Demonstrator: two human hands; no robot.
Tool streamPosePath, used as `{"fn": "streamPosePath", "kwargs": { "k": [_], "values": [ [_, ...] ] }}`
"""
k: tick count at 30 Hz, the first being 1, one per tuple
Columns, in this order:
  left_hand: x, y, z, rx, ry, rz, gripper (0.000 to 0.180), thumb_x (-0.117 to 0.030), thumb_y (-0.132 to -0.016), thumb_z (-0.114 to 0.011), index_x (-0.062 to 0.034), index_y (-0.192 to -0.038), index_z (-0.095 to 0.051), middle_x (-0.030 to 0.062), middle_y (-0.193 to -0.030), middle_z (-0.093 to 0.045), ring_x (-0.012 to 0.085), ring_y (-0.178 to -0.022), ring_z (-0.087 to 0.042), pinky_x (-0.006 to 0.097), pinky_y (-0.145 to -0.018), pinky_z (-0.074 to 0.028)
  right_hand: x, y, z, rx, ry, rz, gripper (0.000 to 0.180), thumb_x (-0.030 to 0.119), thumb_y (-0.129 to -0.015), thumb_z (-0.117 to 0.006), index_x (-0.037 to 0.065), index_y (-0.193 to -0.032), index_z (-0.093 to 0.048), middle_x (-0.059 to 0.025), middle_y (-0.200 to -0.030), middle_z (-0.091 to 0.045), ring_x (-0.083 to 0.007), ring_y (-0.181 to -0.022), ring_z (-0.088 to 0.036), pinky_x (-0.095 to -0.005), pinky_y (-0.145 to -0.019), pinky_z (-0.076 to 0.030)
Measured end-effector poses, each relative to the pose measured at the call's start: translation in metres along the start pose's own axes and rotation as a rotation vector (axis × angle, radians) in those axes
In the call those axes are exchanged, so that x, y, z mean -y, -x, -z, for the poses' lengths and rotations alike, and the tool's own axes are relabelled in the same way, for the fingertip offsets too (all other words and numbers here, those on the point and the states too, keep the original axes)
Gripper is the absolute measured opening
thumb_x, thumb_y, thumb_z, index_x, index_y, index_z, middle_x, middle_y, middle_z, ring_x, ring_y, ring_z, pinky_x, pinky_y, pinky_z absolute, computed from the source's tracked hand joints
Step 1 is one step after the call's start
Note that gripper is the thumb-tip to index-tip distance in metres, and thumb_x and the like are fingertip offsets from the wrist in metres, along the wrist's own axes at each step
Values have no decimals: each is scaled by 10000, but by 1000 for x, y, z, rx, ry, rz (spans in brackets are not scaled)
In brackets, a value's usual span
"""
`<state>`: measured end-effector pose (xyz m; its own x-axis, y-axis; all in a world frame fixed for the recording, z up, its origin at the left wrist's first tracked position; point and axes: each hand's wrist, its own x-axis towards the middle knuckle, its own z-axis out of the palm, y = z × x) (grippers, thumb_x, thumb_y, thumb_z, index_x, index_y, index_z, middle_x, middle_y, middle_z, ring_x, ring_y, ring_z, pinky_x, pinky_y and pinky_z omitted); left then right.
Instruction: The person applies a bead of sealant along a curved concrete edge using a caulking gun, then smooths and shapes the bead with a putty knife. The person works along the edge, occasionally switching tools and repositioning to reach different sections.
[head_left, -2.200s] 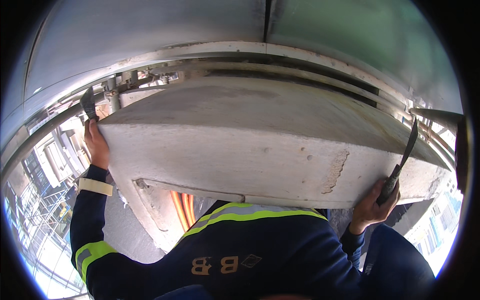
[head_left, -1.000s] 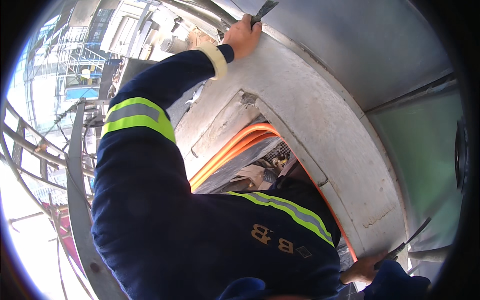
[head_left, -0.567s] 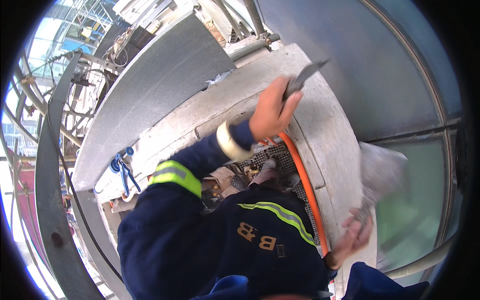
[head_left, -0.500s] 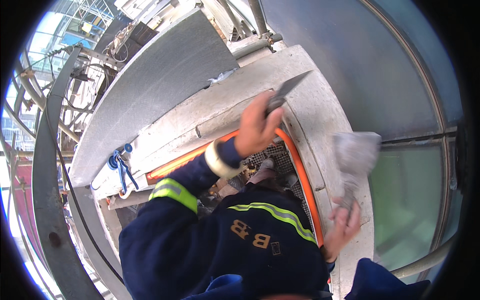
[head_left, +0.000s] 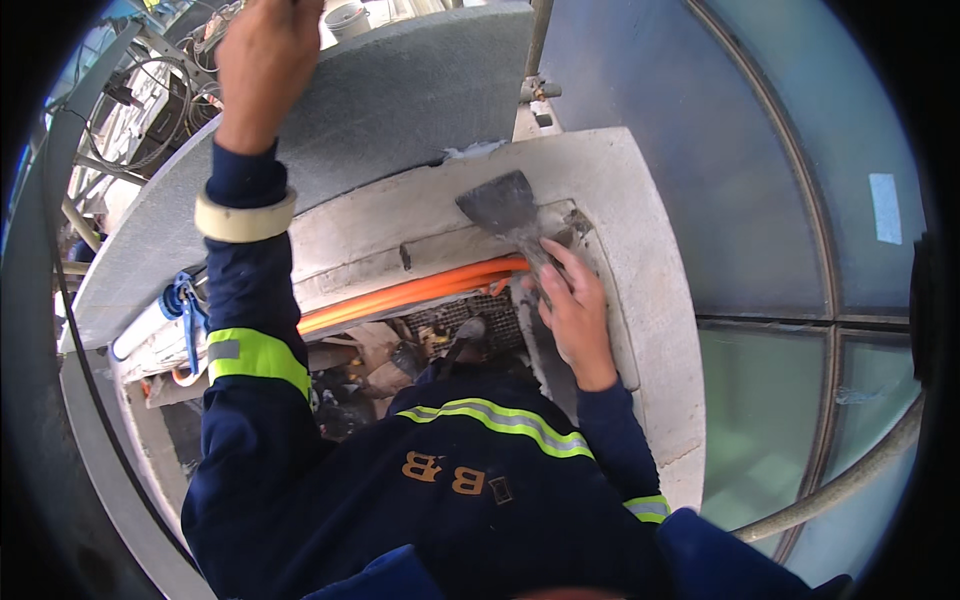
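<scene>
My right hand (head_left: 580, 315) is closed round the handle of a wide, grey, dirty putty knife (head_left: 498, 204). Its blade points up and left over the pale ledge (head_left: 660, 290); I cannot tell whether it touches the surface. At the upper left, my left hand (head_left: 265, 70) is raised in a closed grip above the grey slab (head_left: 400, 100). The frame's top edge cuts off its fingertips and the blade of the pointed trowel seen in it a moment ago. A roll of cream tape (head_left: 245, 217) sits round my left sleeve.
A blue caulking gun (head_left: 187, 312) lies left on the ledge. Orange hoses (head_left: 420, 288) run along the ledge's inner side, above a littered grated floor. Glass panels (head_left: 760, 420) stand at the right. Cables and scaffold tubes crowd the upper left; a pale bucket (head_left: 347, 20) is beyond the slab.
My left hand has swung up and left, carrying the trowel's blade out of view. My right hand has brought the putty knife from the far right inward over the ledge. The view has shifted.
</scene>
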<state>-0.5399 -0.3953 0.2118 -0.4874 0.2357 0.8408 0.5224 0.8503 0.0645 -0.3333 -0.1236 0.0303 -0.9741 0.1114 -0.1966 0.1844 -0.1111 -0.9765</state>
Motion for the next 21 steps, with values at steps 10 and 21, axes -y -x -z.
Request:
{"fn": "streamPosePath", "kwargs": {
  "k": [10, 21],
  "values": [
    [-9, 7, -7, 59, -20, 158, 201, -185, -1001, -611, 9, -1052, -618, 237, -918, -684, 436, -882, -664, 493, -748, -510, -14, -43, -11, -64, 251, 41, 467, 178, -1057, -573, -32, -1473, -540, -22, -776, -639, -17, -504, -396, -207, -450, -316],
    [-10, 4, -12, 64, -14, 126, 189, -178, -987, -629, 6, -1026, -622, 237, -860, -681, 433, -829, -670, 486, -702, -525, -12, -39, -14, 18, 360, 101, 513, 183, -1047, -602, -97, -1466, -508, -8, -761, -613, -22, -552, -440, -208, -501, -358]
  ]
}}
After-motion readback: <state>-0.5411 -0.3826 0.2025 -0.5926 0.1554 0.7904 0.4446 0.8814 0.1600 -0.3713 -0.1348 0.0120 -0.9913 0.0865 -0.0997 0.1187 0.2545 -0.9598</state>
